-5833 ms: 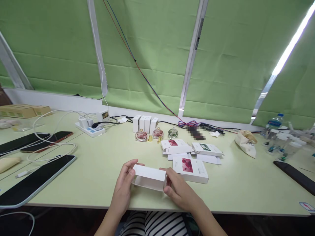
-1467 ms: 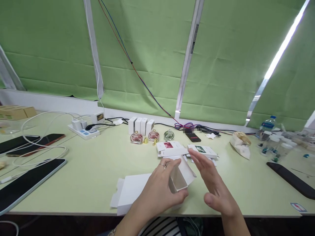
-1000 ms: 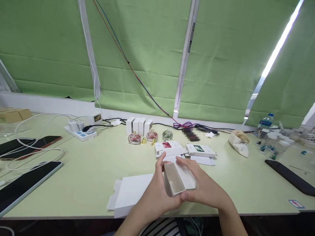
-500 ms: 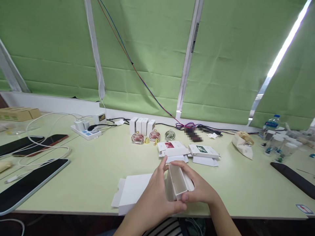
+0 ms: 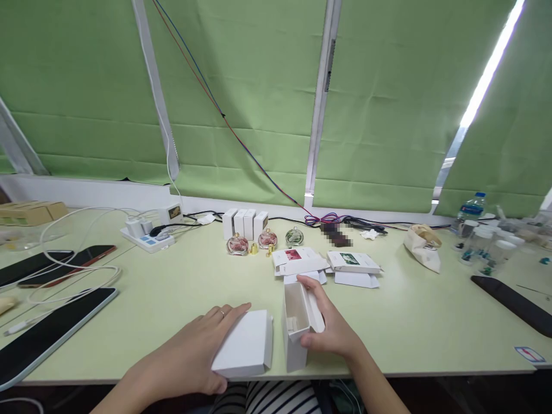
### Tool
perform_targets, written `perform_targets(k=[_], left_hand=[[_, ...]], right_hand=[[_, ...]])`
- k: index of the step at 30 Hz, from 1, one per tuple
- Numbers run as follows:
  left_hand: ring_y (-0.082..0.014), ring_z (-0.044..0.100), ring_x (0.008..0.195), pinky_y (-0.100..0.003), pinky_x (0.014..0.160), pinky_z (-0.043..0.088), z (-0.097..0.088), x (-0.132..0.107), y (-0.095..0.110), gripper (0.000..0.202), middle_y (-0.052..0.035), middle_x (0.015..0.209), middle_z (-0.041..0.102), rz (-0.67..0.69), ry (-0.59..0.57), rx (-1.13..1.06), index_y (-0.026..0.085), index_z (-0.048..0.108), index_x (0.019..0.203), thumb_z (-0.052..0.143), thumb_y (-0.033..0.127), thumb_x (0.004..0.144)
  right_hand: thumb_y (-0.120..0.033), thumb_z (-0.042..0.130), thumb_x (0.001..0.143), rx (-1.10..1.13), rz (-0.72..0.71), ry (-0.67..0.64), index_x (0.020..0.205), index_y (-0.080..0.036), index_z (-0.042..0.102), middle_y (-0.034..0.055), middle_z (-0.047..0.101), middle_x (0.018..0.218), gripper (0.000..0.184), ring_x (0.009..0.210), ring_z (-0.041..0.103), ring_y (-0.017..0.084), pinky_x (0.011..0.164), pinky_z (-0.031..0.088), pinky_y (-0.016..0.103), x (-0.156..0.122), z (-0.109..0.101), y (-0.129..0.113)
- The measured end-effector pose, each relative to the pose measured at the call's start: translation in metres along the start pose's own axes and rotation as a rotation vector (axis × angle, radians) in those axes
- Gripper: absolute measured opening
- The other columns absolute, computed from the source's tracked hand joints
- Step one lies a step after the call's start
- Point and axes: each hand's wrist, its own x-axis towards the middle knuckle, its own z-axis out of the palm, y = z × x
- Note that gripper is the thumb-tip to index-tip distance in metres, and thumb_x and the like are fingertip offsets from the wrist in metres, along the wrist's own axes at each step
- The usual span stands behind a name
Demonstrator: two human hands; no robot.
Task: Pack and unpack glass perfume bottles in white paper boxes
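My right hand (image 5: 330, 328) grips an upright white carton (image 5: 296, 351) by its right side, thumb at the near edge and fingers at the far one. The carton's top is open, a flap stands out to the right, and something pale shows inside. My left hand (image 5: 202, 348) wraps around the left side of a second white box (image 5: 245, 345) lying flat near the table's front edge. Its thumb is at the near side and its fingers reach along the far edge; a ring is on one finger. A narrow gap separates the two boxes.
Beyond my hands lie white boxes with a red picture (image 5: 297, 260) and a green picture (image 5: 353, 261). Behind are round perfume bottles (image 5: 237, 245), gold caps (image 5: 254, 248) and small white boxes (image 5: 250, 221). Phones (image 5: 60, 333) and cables are left; a cloth pouch (image 5: 422, 247) is right.
My left hand has left the carton and moved left onto the flat box. My right hand still holds the carton, now upright with its flap out to the right.
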Motion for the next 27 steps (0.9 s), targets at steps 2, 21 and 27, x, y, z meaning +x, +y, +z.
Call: perform_targets(k=[2,21,27], left_hand=[[-0.0304,0.047,0.113,-0.039,0.094,0.040,-0.003,0.000,-0.001,0.088,-0.0067,0.126,0.051,0.009,0.014,-0.007,0.025,0.034,0.136,0.062,0.021,0.053],[-0.0258,0.056,0.076,-0.031,0.065,0.039,-0.113,0.012,0.070,0.065,-0.0048,0.088,0.060,0.194,0.014,0.439,0.032,0.057,0.112,0.066,0.023,0.049],[-0.0283,0.058,0.075,-0.034,0.067,0.041,-0.131,0.033,0.122,0.064,-0.0072,0.085,0.064,0.095,-0.131,0.693,0.027,0.065,0.098,0.076,0.020,0.035]], right_hand=[[-0.057,0.072,0.060,-0.020,-0.026,0.033,0.133,-0.023,0.027,0.0100,0.035,0.135,0.093,0.126,0.034,0.028,0.105,0.028,0.037,0.001,0.002,0.002],[-0.022,0.073,0.056,-0.308,-0.039,0.052,0.135,-0.026,0.026,0.0063,0.032,0.137,0.092,0.127,0.030,0.024,0.107,0.027,0.037,0.004,0.016,-0.023],[-0.022,0.073,0.058,-0.333,0.015,0.045,0.137,-0.025,0.021,0.0065,0.029,0.140,0.095,0.129,0.028,0.024,0.107,0.027,0.038,0.002,0.018,-0.029]])
